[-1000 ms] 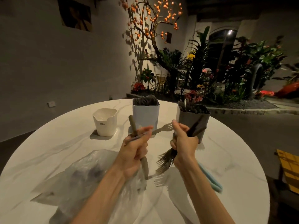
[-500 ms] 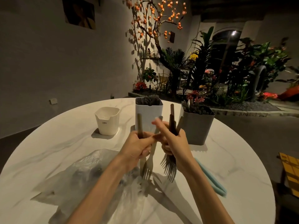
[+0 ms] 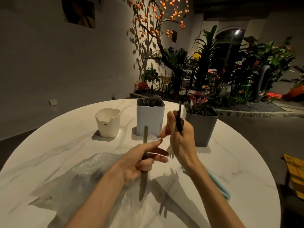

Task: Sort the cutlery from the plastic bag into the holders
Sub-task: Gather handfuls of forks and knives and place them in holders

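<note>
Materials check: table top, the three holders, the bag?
Table: looks like polished marble or a marble-look slab, white with grey veins and a soft sheen. White cup, pale blue holder, grey holder: likely matte moulded plastic, with smooth thin walls and rounded corners. Bag: thin clear plastic film, crinkled and glinting.

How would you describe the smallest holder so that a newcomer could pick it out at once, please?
On the round marble table, three holders stand in a row at the far side. The cream holder is the leftmost one, left of the white holder and the grey holder. It alone is short, has a notched rim and small dark lettering, and shows no cutlery above its rim.
</note>
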Demonstrator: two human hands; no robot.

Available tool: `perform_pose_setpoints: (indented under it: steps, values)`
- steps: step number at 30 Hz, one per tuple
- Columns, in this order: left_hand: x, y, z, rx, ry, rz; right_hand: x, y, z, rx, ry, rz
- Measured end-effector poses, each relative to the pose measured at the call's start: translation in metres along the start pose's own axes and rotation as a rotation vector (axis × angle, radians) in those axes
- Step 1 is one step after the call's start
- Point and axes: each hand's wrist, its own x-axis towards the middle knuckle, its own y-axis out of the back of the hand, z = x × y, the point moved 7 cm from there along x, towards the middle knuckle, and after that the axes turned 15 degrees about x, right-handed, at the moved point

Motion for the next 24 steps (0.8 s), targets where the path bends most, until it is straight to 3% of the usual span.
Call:
perform_pose_setpoints:
  steps: [4,8,11,14,24]
  values:
    - [-0.002,-0.012,-0.009,-0.093,0.045,-0.132,-0.012,-0.015,-0.008,-0.041,0.145,-0.112]
    - [-0.003,-0.015,-0.01,-0.166,0.037,-0.147,-0.018,-0.02,0.012,-0.17,0.119,-0.207]
    - [0.0,-0.014,-0.009,-0.438,0.033,-0.12,-0.026,-0.024,0.015,-0.484,0.339,-0.324]
    - [0.005,-0.005,-0.014,-0.504,-0.031,-0.018,-0.037,-0.037,0.013,-0.718,0.433,-0.414]
    - [0.006,0.003,-0.006,-0.42,-0.025,-0.115,-0.044,-0.025,0.033,-0.622,0.226,-0.424]
